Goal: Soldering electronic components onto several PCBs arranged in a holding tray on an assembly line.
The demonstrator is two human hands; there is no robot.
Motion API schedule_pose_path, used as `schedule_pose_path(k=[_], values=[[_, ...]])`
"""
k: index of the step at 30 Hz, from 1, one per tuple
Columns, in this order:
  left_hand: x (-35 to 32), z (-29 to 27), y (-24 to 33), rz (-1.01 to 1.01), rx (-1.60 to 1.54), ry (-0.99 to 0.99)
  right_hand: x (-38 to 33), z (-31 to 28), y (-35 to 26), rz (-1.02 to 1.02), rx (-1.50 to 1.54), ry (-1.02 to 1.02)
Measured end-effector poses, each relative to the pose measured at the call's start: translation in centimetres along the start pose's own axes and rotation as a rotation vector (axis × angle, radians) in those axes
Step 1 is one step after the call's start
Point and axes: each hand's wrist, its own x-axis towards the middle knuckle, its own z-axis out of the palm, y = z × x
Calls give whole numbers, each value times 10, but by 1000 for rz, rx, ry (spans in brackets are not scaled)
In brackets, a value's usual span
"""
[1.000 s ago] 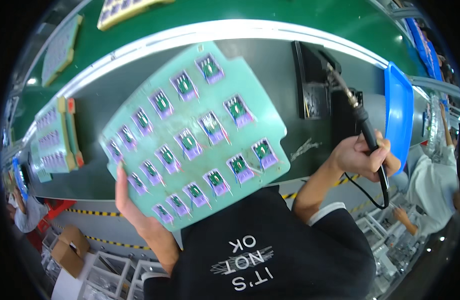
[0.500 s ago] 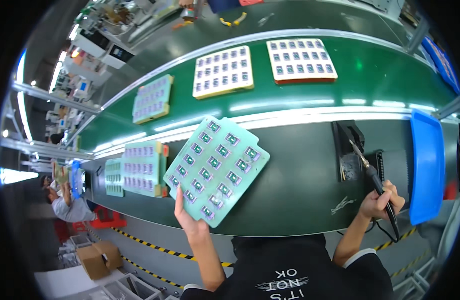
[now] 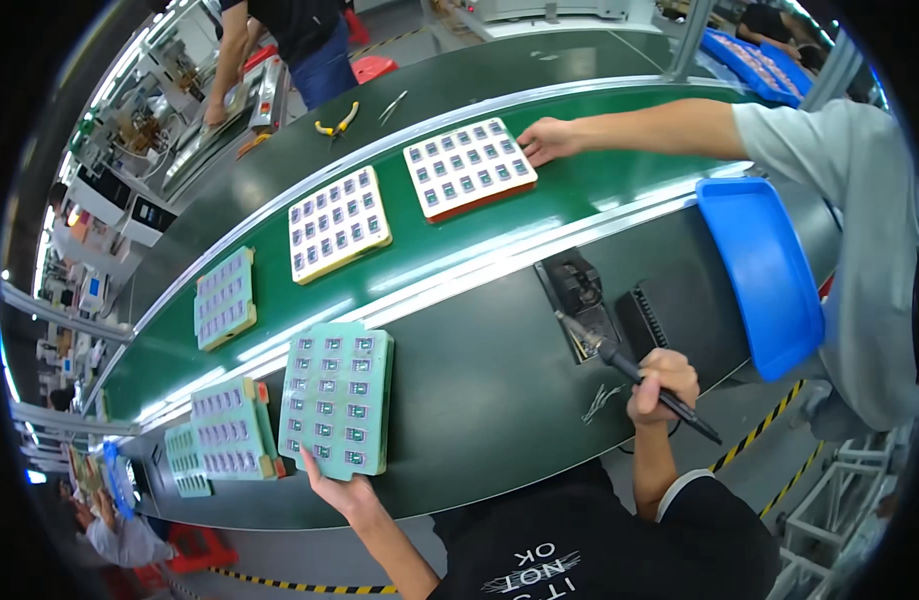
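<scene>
Factory benches run alongside a green conveyor (image 3: 620, 190), and the person works at the dark bench (image 3: 480, 400) in front of it. Their left hand (image 3: 342, 488) pinches the near edge of a green tray (image 3: 338, 400), thumb on top and fingers under, so the tray lies flat on the bench just beyond the fingertips; the grip at the edge keeps its rows of small parts uncovered. Left of those fingers sit two more green trays (image 3: 230, 430), stacked at the bench end within reach. The right hand (image 3: 663, 380) is closed around a black iron (image 3: 648, 385), held like a pen with the tip pointing away toward a black holder (image 3: 583, 305) just past it. Right of that hand leans a blue bin (image 3: 770, 270). Beyond, on the conveyor, lie a white tray (image 3: 338, 224) and another white tray (image 3: 470, 167), which another person's hand (image 3: 547, 139) touches at its corner.
</scene>
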Motion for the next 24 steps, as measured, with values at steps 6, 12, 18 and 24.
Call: schedule_pose_path(k=[6, 12, 18, 24], values=[[7, -8, 2, -1, -38, 7, 3, 17, -27, -18, -34, 21], [3, 4, 6, -51, -60, -28, -9, 16, -28, 25, -18, 42], [6, 6, 7, -53, -50, -64, 5, 32, -42, -56, -19, 125], [14, 39, 3, -125, -55, -204, 8, 21, -56, -66, 161, 185]])
